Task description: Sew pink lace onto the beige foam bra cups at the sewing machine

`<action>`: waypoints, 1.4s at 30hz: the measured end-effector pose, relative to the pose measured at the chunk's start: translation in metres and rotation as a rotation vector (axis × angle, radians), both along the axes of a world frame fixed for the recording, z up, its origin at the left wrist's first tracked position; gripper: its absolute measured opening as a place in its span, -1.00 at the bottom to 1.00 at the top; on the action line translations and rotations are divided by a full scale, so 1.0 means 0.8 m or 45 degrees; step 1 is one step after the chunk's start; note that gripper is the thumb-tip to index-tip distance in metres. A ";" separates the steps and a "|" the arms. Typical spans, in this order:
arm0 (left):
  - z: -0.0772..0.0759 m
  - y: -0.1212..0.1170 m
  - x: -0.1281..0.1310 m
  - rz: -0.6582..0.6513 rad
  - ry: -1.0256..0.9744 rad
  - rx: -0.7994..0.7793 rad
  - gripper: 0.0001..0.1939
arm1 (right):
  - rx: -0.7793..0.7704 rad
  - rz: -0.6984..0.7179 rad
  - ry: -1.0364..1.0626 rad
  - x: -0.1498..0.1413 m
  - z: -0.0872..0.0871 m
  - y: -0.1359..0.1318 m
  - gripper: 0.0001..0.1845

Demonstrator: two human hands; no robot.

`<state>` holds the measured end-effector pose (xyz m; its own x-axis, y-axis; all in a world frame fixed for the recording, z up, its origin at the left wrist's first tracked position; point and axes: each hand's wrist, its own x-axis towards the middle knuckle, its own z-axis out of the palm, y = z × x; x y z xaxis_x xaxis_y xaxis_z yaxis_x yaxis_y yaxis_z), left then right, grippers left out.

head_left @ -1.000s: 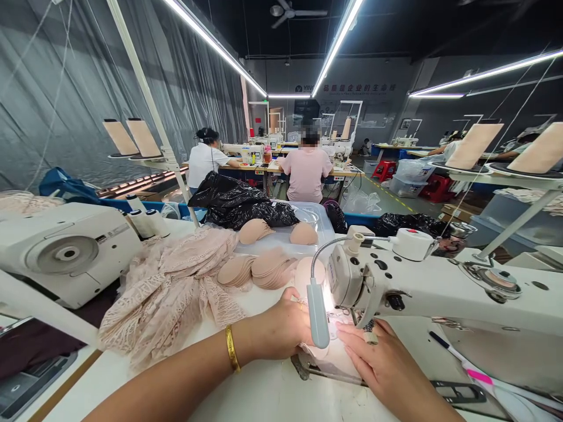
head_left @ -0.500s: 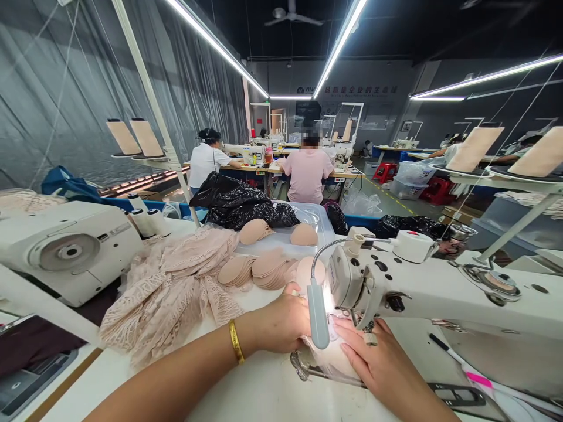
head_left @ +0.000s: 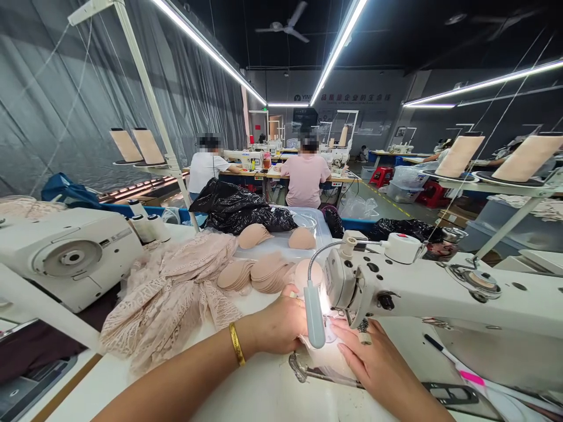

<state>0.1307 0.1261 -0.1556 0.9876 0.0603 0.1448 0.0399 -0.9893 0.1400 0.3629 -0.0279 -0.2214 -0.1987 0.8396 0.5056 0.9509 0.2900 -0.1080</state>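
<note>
My left hand [head_left: 288, 321], with a gold bracelet on its wrist, curls over the far left side of a thin pale fabric piece [head_left: 324, 358] and grips it. Its fingertips are partly hidden behind the grey lamp [head_left: 314, 322]. Flat on the same fabric, my right hand [head_left: 365, 354] stretches its fingers toward the brightly lit spot under the head of the white sewing machine [head_left: 409, 293]. The lamp and glare cover the needle area. Beyond my left hand lie stacks of beige bra cups [head_left: 271, 273], beside a heap of pale lace fabric [head_left: 171, 287].
Another white machine [head_left: 70, 258] stands at left near several thread cones [head_left: 149, 145]. Black plastic bags [head_left: 246, 208] lie behind a translucent bin lid [head_left: 314, 223]. White tweezers with a pink band [head_left: 472, 378] rest at right. Two people [head_left: 305, 176] sit at machines ahead.
The view has tipped up slightly and shifted a little. Both hands keep nearly the same place on the fabric, with no clear movement of it.
</note>
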 end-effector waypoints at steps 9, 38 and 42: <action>-0.001 0.000 0.001 0.013 0.005 0.015 -0.85 | 0.153 0.059 0.050 0.000 0.003 -0.004 -0.72; -0.014 -0.005 -0.001 0.020 -0.066 0.078 -0.83 | 0.172 0.045 0.139 0.002 0.000 -0.002 -0.78; -0.022 -0.004 -0.003 0.024 -0.084 0.146 -0.85 | 0.064 0.004 0.217 0.000 0.004 -0.006 -0.71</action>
